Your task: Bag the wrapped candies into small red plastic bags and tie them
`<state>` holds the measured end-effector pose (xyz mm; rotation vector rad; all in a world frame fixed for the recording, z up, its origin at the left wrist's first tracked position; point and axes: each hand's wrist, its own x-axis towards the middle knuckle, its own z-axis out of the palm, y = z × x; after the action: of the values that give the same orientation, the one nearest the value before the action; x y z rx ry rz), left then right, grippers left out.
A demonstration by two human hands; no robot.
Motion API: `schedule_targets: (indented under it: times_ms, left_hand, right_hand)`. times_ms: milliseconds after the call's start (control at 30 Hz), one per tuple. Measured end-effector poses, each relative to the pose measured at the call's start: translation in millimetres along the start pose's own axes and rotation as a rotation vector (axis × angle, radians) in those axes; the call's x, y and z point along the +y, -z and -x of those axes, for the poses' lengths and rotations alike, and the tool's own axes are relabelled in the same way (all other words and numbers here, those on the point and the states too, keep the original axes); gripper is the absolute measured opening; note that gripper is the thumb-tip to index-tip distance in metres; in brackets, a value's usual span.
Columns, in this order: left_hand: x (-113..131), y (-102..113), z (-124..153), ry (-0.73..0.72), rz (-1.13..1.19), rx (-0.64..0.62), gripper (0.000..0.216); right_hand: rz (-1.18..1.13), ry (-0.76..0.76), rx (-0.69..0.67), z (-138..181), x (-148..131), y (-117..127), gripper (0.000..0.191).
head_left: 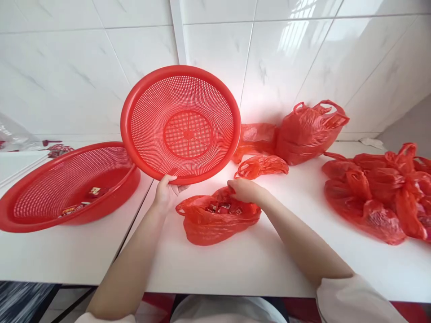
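Probable bag-filling step: left fingers [167, 180] grip a tilted red colander [187, 134], right fingers [236, 186] seemingly pinch a carrier bag [215, 228] of packets [224, 207]; lowering the colander seems called for next.

A loose, off-white sleeve [353, 298] with a plain, stitched-looking hem fills the lower right corner; a matching sliver of cloth [104, 318] shows at the bottom left. A whitish top [229, 309], greyer toward its middle, curves along the bottom centre. The left hand [165, 190] and right hand [245, 190] are bare.
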<state>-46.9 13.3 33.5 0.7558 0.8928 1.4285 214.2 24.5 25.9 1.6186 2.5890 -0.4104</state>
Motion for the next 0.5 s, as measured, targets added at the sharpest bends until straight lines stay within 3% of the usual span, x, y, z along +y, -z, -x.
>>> schedule_targets:
  times_ms: [133, 233, 367, 433, 500]
  left_hand:
    - [-1, 3, -3, 0.000, 0.016, 0.017, 0.015]
    - [0, 4, -3, -0.010, 0.024, 0.009, 0.015]
    - [0, 4, -2, -0.016, 0.019, -0.010, 0.017]
    - [0, 3, 0, -0.010, 0.025, -0.009, 0.018]
    - [1, 2, 1, 0.003, 0.031, -0.005, 0.018]
  right_hand:
    - [-0.043, -0.021, 0.103, 11, 3, 24, 0.019]
    - [-0.183, 0.066, 0.224, 25, -1, 39, 0.017]
    - [-0.349, 0.299, 0.072, 40, -10, 48, 0.011]
    - [-0.382, 0.328, 0.073, 43, -15, 48, 0.019]
    - [-0.410, 0.302, 0.234, 42, -19, 48, 0.036]
